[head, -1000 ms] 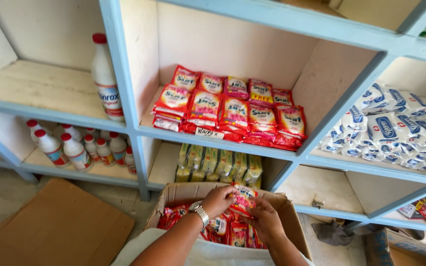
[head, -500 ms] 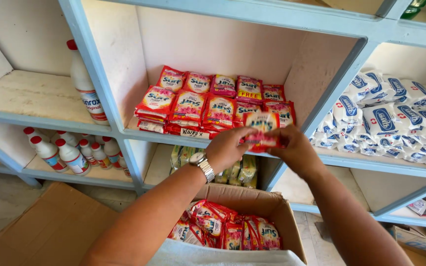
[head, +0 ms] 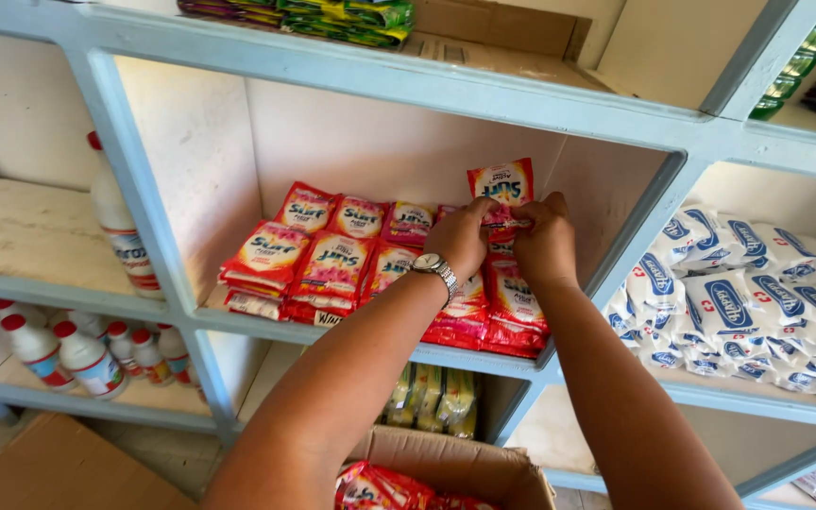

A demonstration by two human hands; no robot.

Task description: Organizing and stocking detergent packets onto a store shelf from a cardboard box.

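Midway, by the look of it: your left hand (head: 460,236) and right hand (head: 545,241) both pinch one red sachet (head: 502,184) upright at 12 o'clock over the shelf's stacked sachets (head: 332,269). More fill the box (head: 455,472) at 6 o'clock.

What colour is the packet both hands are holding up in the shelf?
The packet is mostly red with a pink lower part, held by the left hand and right hand; the head view shows it.

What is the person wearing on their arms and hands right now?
Both forearms are bare, with no sleeves in view and no gloves. The left hand has a silver metal-band wristwatch at the wrist. The right hand and its wrist show nothing worn.
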